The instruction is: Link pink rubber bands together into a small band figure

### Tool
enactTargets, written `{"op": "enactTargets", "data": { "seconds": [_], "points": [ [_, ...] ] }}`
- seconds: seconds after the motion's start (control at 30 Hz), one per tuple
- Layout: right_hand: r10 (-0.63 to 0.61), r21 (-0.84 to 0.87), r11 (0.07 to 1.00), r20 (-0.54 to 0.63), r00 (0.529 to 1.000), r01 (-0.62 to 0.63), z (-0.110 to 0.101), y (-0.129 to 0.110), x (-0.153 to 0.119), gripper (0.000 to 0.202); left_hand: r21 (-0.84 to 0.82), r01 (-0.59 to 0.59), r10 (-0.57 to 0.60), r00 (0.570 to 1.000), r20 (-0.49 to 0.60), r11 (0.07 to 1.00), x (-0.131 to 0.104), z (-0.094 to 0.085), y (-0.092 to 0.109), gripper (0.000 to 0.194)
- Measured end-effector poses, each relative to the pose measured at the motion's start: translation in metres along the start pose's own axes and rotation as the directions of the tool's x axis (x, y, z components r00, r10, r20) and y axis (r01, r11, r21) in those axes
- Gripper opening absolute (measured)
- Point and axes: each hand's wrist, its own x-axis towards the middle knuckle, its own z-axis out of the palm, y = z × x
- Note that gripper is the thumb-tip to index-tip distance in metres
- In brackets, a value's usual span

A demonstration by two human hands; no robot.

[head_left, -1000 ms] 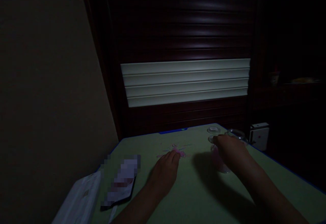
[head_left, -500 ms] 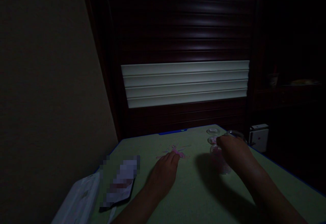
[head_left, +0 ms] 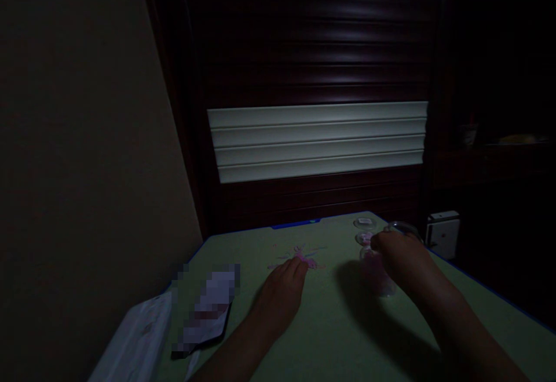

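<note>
My left hand [head_left: 284, 289] rests on the table with its fingers bent and pressed together, the tips at the near edge of a loose heap of thin pink pieces [head_left: 309, 263]. Whether any are pinched is hidden. Over on the right, my right hand [head_left: 402, 257] is closed above a see-through tub [head_left: 386, 286] with pink contents. Its fingertips are beside a small round see-through dish [head_left: 363, 238] holding pink bits; what they grip is hidden. A round see-through lid with a label [head_left: 365, 223] lies behind, and another clear rim [head_left: 402, 226] shows past my right hand.
The green table [head_left: 321, 335] has a blue edge. At left lie a blurred-out flat packet [head_left: 208, 306] and a pale box [head_left: 134, 335] next to the wall. A dark slatted panel with a white band [head_left: 317, 141] stands behind; a white box [head_left: 443, 236] sits beyond the right edge.
Both hands keep almost the same places and shapes. The whole view has shifted very slightly. No object has visibly moved on the table.
</note>
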Motion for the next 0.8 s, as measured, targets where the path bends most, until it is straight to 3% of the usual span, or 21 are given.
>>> {"op": "enactTargets", "data": {
  "seconds": [0.47,0.63,0.8],
  "points": [
    [-0.06,0.001,0.998,-0.099,0.993,0.06,0.003,-0.003,0.005,0.022,-0.001,0.02,-0.02,1.0,0.017,1.0,0.0,-0.001,-0.001,0.032],
    [-0.213,0.038,0.975,-0.136,0.968,0.22,0.002,-0.016,0.005,0.024,-0.007,0.074,-0.074,0.997,0.026,0.997,-0.001,0.004,-0.004,0.03],
    [-0.404,0.129,0.897,-0.152,0.902,0.424,0.007,-0.032,0.0,0.023,-0.027,0.159,-0.157,0.986,0.065,0.987,0.001,0.003,-0.004,0.022]
  ]
}}
